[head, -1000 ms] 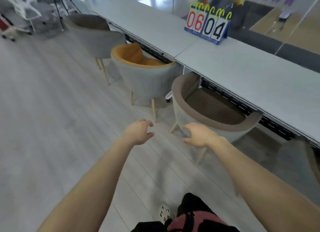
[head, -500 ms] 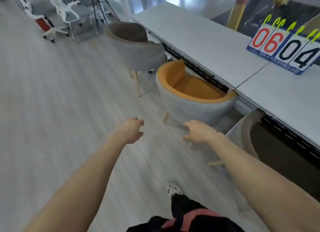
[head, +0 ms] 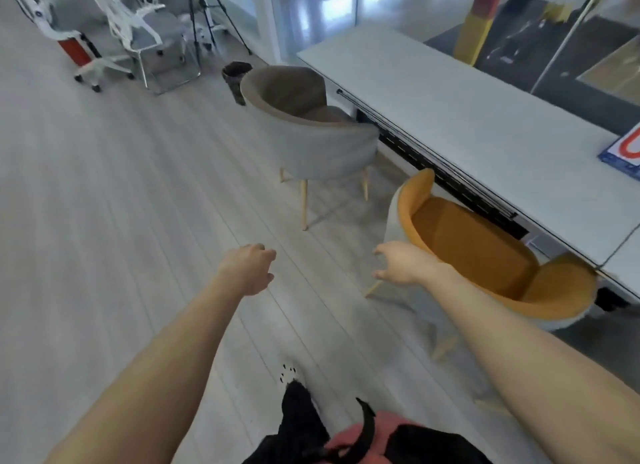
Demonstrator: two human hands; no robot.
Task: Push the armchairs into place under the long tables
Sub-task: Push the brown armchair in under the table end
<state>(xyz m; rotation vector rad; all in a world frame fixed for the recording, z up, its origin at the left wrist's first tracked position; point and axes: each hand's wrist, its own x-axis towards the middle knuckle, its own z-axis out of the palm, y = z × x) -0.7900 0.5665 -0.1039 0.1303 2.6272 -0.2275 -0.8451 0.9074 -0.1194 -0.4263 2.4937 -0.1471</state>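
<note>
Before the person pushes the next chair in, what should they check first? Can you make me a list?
1. Are both hands free? Left hand and right hand hold nothing: ok.
2. Is a hand on a chair yet? Neither touches one: not ok.
3. Is the brown armchair under the long table? It stands mostly out on the floor, turned at an angle: not ok.
4. Is the orange armchair tucked in? Only its far side is under the table edge: not ok.
5. Is the floor clear up to the brown armchair? Nothing lies in the way: ok.
6. Is there room under the table? Hidden from here: cannot tell.
</note>
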